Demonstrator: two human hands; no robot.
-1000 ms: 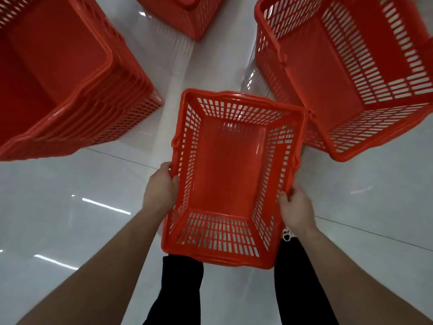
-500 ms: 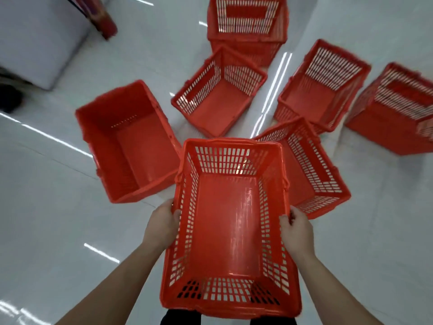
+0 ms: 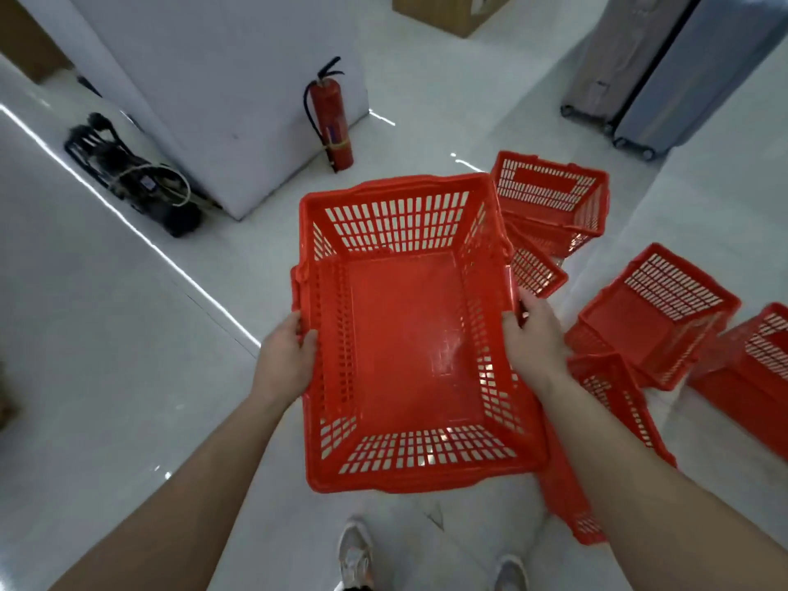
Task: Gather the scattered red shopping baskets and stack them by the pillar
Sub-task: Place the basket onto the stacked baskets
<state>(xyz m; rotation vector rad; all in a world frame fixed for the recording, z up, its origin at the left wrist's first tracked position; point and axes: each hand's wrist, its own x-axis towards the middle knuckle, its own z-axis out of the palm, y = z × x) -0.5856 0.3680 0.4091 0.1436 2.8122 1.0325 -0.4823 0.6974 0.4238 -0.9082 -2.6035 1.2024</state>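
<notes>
Basket (image 3: pixel 405 334) now nearer the pillar (image 3: pixel 221 100)

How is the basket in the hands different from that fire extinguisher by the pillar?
The basket is a wide open box with slotted walls; the fire extinguisher is a tall closed cylinder. The basket is held up by the left hand and right hand; the extinguisher stands on the floor beside the white pillar. Both are red.
</notes>
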